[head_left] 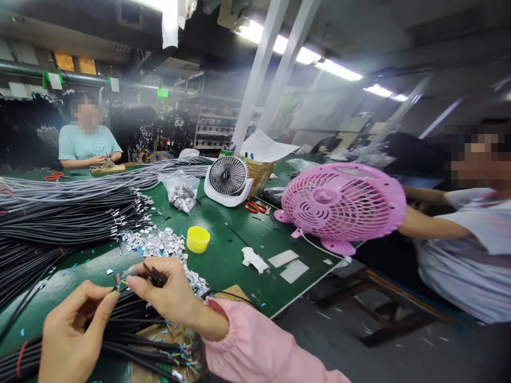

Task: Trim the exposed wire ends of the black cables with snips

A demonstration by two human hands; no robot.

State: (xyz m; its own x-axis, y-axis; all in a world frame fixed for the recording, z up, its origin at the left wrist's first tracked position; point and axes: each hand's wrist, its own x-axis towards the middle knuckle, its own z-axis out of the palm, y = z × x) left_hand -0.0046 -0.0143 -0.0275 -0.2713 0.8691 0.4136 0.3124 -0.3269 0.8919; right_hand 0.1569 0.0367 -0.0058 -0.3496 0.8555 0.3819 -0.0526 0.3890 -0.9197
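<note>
My left hand pinches the stripped end of a cable between thumb and forefinger. Thin coloured wires fan out from that end, red, white and yellow among them. Close against it, my right hand has its thumb and a grey-covered fingertip pressed together at the wires. A small dark hand tool sits in the curl of the right fingers; its working end is hidden. Under the hands lie black cables with coloured wire ends. Behind them is a pile of crumpled silver foil scraps.
Bundles of black cable and grey cable cover the left side. Beyond the foil stand a yellow cup, a plastic bag, a white fan, orange scissors and a pink fan. Two people sit nearby, left and right.
</note>
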